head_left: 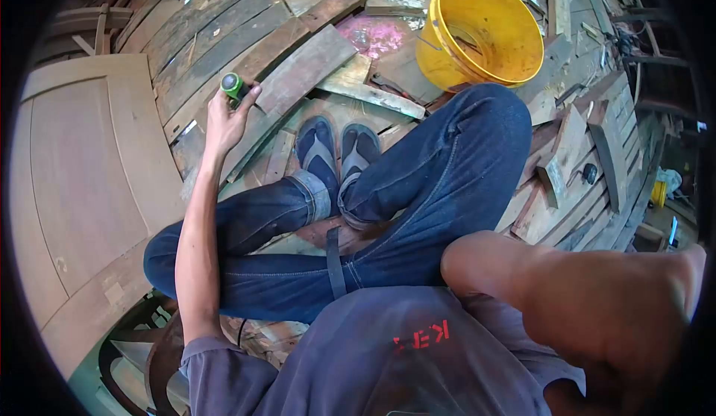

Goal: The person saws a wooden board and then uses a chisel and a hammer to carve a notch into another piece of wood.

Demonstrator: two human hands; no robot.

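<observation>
My left hand (pixel 226 123) is closed around a green object (pixel 234 88) with a round, pale end that faces up at me. Its full shape is hidden in my fingers. A long, worn wooden board (pixel 309 69) lies just to the right of that hand. My right arm is bent and raised close to the camera. Only a dark, blurred part of my right hand (pixel 690 278) shows at the right edge, and its fingers cannot be made out.
I sit low with knees bent. A yellow bucket (pixel 486 35) stands beyond my right knee, beside a pink patch (pixel 373 35) on the plank floor. A panelled wooden door (pixel 89 177) lies at left. Loose wood pieces (pixel 563 147) and a small black object (pixel 589 173) lie at right.
</observation>
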